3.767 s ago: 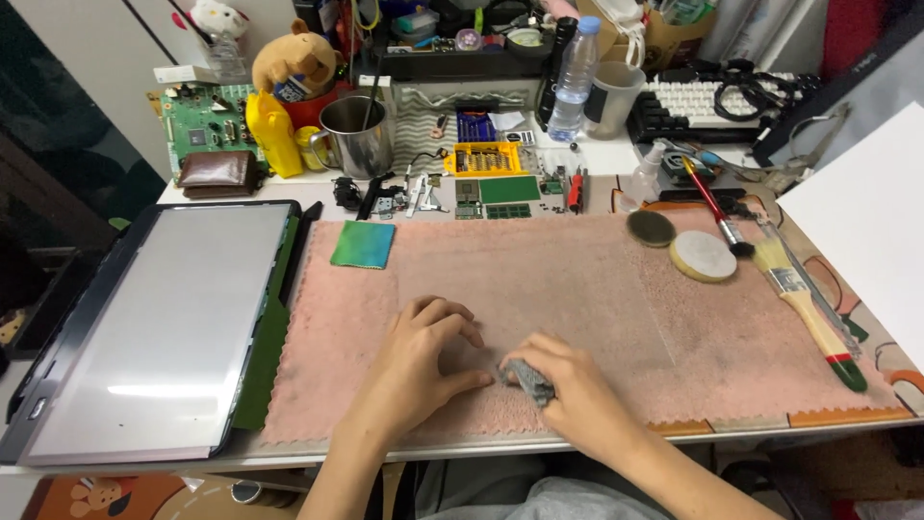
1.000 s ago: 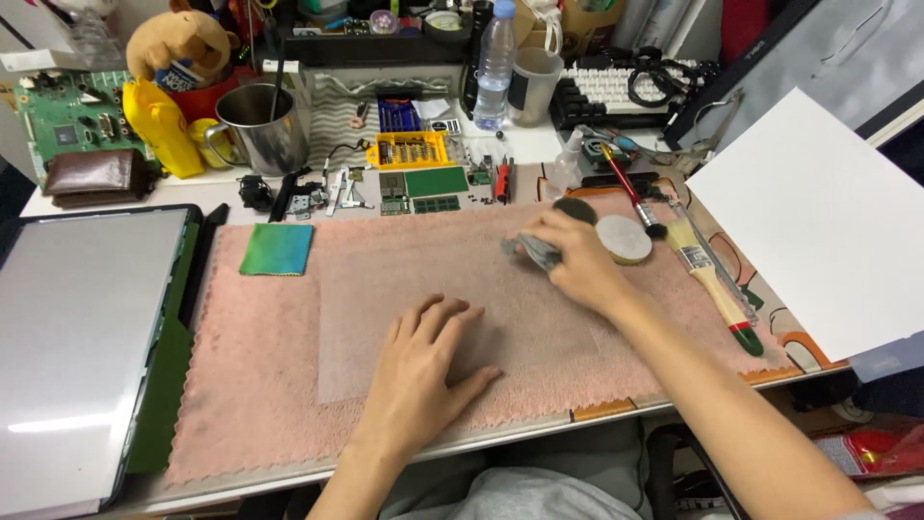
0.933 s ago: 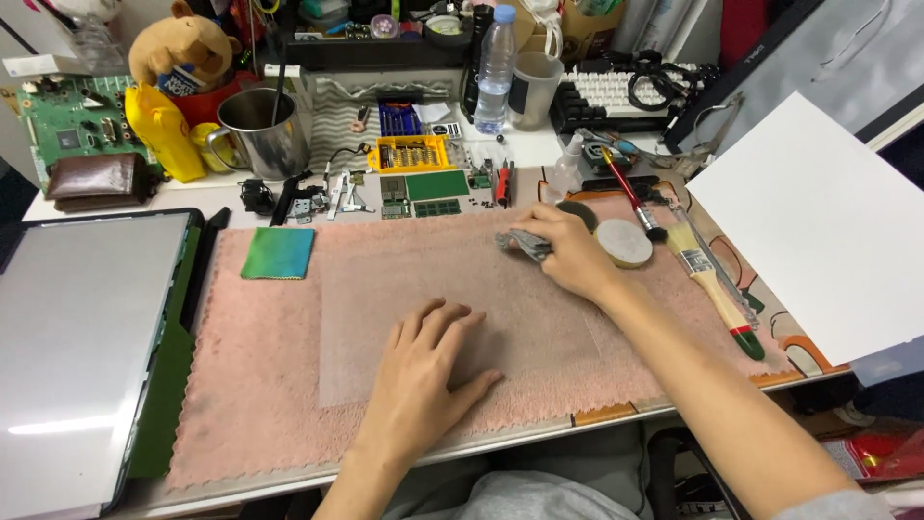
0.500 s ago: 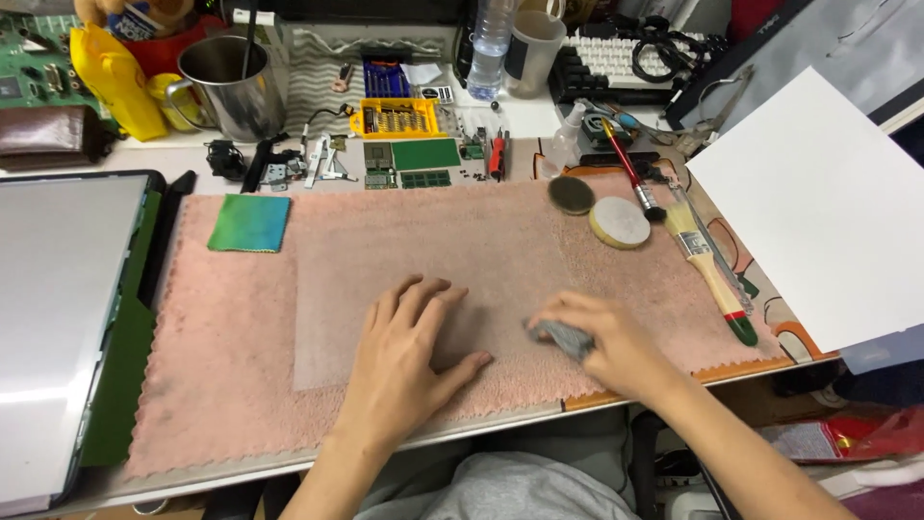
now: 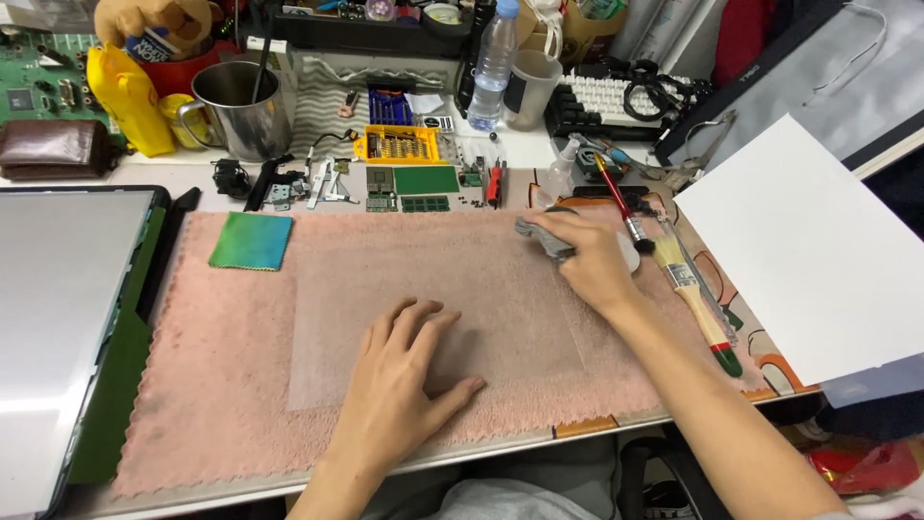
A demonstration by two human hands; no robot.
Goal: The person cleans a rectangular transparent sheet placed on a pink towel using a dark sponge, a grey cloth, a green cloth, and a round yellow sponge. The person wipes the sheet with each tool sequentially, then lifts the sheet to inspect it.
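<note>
A clear rectangular sheet (image 5: 423, 289) lies flat on a pink towel (image 5: 241, 356) spread over the desk. My left hand (image 5: 399, 380) rests palm down on the sheet's near part, fingers spread, pinning it. My right hand (image 5: 582, 255) is at the sheet's far right corner, closed on a small grey cloth (image 5: 541, 236) pressed against the surface.
A green cloth square (image 5: 252, 241) lies on the towel's far left. A paintbrush (image 5: 698, 308) and a thin red brush (image 5: 616, 197) sit at the right, beside a white board (image 5: 808, 250). A laptop panel (image 5: 58, 318) lies left. Metal cup (image 5: 241, 96), bottle (image 5: 493, 63), screwdriver set (image 5: 397, 144) stand behind.
My right hand with the grey cloth swept from the sheet's near right edge up to its far right corner. My left hand stayed flat on the sheet.
</note>
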